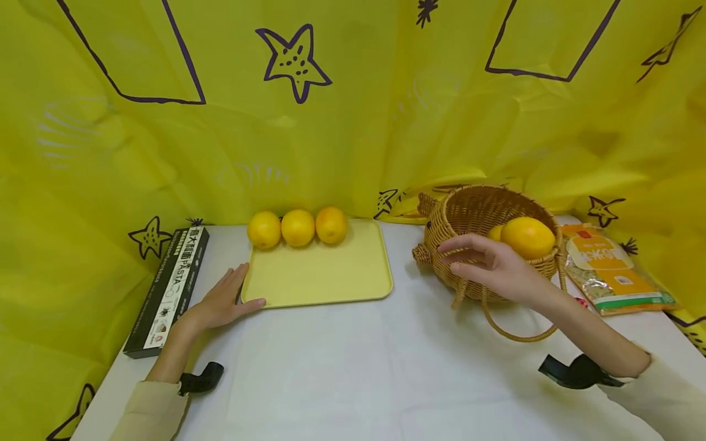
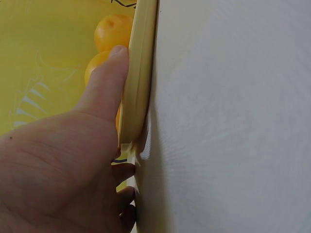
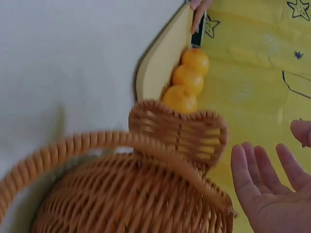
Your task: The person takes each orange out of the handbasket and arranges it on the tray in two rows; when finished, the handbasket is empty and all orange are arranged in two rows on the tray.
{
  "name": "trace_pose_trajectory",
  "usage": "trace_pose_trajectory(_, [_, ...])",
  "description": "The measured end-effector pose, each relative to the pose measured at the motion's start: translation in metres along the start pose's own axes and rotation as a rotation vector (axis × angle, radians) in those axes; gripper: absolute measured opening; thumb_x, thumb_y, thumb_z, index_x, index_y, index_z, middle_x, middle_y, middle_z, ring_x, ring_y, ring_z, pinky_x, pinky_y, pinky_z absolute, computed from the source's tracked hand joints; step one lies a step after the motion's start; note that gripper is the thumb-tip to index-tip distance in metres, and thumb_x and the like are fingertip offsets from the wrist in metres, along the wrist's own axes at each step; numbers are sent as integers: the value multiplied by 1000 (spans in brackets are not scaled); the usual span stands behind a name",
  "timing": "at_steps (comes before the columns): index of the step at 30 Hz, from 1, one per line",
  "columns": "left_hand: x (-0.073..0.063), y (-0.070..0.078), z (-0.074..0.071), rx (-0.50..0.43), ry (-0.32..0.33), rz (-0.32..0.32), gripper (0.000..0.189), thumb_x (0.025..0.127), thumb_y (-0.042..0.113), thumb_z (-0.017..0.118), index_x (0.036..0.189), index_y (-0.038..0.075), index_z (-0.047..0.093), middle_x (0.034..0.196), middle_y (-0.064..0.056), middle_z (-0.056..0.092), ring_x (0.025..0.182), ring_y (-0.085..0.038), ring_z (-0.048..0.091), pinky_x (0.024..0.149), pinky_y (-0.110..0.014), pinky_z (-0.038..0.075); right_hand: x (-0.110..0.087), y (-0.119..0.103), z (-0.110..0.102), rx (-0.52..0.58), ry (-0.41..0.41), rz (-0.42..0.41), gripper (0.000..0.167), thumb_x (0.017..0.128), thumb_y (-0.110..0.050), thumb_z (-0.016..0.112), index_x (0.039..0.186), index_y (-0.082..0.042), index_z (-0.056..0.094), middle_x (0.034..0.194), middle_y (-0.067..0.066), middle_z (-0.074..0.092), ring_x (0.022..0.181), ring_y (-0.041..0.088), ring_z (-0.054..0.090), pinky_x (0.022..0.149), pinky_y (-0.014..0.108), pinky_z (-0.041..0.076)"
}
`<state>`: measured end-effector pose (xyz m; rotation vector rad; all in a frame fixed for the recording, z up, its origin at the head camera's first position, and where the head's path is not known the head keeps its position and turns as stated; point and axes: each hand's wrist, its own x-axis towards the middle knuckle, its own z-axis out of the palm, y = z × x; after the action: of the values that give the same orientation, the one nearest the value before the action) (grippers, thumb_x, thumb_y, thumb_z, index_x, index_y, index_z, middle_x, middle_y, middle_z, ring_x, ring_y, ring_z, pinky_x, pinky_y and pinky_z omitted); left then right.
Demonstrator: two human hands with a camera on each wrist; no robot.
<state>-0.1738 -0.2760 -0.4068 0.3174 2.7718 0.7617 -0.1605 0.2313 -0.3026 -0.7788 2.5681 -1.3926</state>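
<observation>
Three oranges [image 1: 298,228] sit in a row along the back left edge of a yellow tray [image 1: 320,275]. My left hand [image 1: 220,304] rests at the tray's front left corner, fingers straight along its side and thumb over the rim. In the left wrist view, the thumb [image 2: 104,90] lies along the tray's edge. To the right stands a wicker basket [image 1: 437,229] shaped like an animal, holding a large orange [image 1: 527,237] and part of another fruit. Above its near rim hovers my right hand [image 1: 504,269], empty, with the fingers loosely extended; the right wrist view shows them spread apart.
Left of the tray lies a black and white pasta box [image 1: 168,291]. An orange food packet [image 1: 612,269] lies right of the basket, whose handle [image 1: 521,338] hangs down toward the front. A yellow patterned cloth [image 1: 353,122] rises behind the white table [image 1: 331,373].
</observation>
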Motion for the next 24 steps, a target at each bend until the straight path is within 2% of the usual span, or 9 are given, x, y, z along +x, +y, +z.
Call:
trace_pose_trajectory(4, [1,-2,-2,6,3,3,103,89,54,60,154,-3,3,160,-30,4,147,-52,2,115,-69,8,-1,0,-18,10,-1,-26,35,97,-9,57,132,-6,53,127,7,61,112,4,62,88,15,54])
trace_pose_trajectory(11, [3,-2,-3,3,4,17,103,90,54,60,154,-3,4,160,-29,5,147,-51,2,117,-67,9,-1,9,-52,47,24,-63,35,97,0,52,133,1,51,128,6,61,109,6,64,87,17,54])
trace_pose_trajectory(15, [3,-1,-3,-12,2,18,103,90,54,60,155,-2,4,161,-29,5,147,-50,2,116,-68,9,1,14,-76,-46,82,8,35,99,-6,51,134,-5,52,127,-7,62,108,1,62,86,11,50])
trace_pose_trajectory(18, [3,0,-2,-21,5,18,103,90,54,60,155,-2,4,161,-29,5,147,-50,1,116,-68,8,3,21,-92,-163,71,93,37,100,-13,52,137,-12,52,128,-16,58,111,-4,56,85,7,45])
trace_pose_trajectory(20, [2,0,-2,-19,5,18,102,90,54,60,154,-3,4,160,-29,5,147,-51,2,116,-68,8,5,26,-101,-244,46,137,38,100,-17,53,138,-17,52,130,-17,56,112,-8,51,84,8,42])
trace_pose_trajectory(22, [1,-1,-1,-18,3,16,102,90,54,60,154,-4,4,160,-29,5,147,-51,2,117,-67,8,7,32,-108,-298,10,170,39,100,-20,53,139,-18,51,131,-17,54,113,-12,46,88,16,42])
trace_pose_trajectory(24, [0,-1,-1,-17,2,13,102,90,54,60,154,-4,4,160,-30,5,147,-51,2,117,-67,8,9,35,-115,-322,-20,195,40,100,-23,53,140,-19,50,132,-16,53,112,-16,42,96,30,42])
